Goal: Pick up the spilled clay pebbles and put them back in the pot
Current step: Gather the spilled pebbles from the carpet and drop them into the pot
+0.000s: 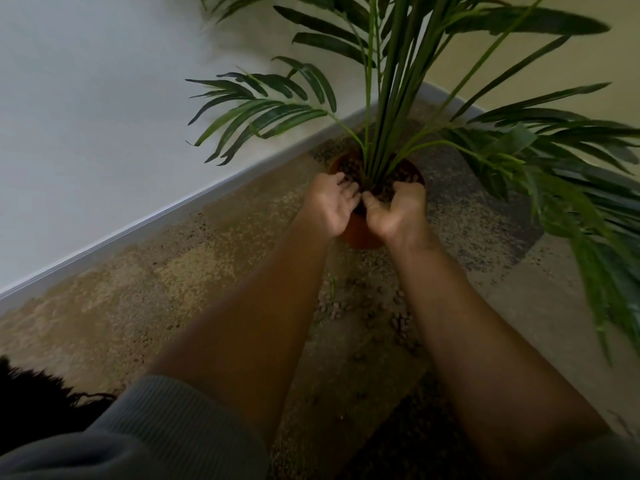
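Two bare hands meet over the near rim of a terracotta pot (360, 233), palms up and touching at their inner edges. The left hand (332, 206) lies cupped with relaxed fingers reaching over the pebbles in the pot (346, 168). The right hand (394, 209) is cupped more tightly, its fingers curled inward; whether it holds pebbles I cannot tell, since blur hides the palm. Just beyond the fingertips rise the green stems of a palm plant (384, 98), fronds spreading above and to the right. Below the wrists, between the forearms, spilled clay pebbles (398, 320) lie scattered on the speckled carpet (173, 289). A grey sleeve (166, 420) covers the left upper arm.
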A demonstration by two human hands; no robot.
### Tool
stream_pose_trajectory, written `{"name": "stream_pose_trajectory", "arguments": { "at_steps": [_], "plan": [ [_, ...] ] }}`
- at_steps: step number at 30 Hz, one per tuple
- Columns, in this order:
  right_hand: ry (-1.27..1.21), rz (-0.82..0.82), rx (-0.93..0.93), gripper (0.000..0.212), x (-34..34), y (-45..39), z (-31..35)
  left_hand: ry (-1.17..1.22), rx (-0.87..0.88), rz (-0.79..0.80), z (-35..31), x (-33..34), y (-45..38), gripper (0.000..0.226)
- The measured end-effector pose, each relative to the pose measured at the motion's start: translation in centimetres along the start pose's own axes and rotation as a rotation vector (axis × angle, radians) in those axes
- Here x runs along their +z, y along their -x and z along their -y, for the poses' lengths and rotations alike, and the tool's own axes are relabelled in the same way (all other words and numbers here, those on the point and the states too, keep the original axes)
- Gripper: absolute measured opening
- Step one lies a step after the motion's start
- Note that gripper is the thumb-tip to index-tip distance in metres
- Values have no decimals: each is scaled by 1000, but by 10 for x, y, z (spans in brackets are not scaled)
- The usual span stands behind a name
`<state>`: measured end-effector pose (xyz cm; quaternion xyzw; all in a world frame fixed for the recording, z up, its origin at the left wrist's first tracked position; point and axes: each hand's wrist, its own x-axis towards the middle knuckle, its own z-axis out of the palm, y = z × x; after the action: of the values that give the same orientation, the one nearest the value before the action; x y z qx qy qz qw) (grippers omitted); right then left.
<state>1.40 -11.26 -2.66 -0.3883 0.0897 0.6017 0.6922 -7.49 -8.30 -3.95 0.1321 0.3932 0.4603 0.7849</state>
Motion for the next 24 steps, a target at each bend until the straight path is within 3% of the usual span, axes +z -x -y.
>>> {"name": "stream_pose_trajectory", "arguments": {
  "at_steps": [5, 8, 11, 15, 19, 22, 24],
  "plan": [
    [85, 94, 7, 38, -3, 9, -19, -33, 167, -226, 4, -32, 6, 42],
    [331, 126, 68, 17, -10, 8, -41, -89, 207, -416, 10, -63, 8, 37],
    [686, 104, 114, 20, -26, 0, -64, -310, 223, -566, 22, -91, 10, 28],
    [1454, 114, -23, 35, -61, -11, -90, -851, 165, -547, 37, -119, 12, 18],
    [2047, 308, -221, 52, -88, -20, -102, -1513, 112, -493, 48, -139, 15, 44],
    [2309, 561, -233, 69, -101, -26, -109, -1690, 115, -390, 55, -150, 17, 55],
    [2385, 615, -154, 81, -108, -28, -110, -1817, 67, -305, 57, -159, 16, 56]
  ]
}}
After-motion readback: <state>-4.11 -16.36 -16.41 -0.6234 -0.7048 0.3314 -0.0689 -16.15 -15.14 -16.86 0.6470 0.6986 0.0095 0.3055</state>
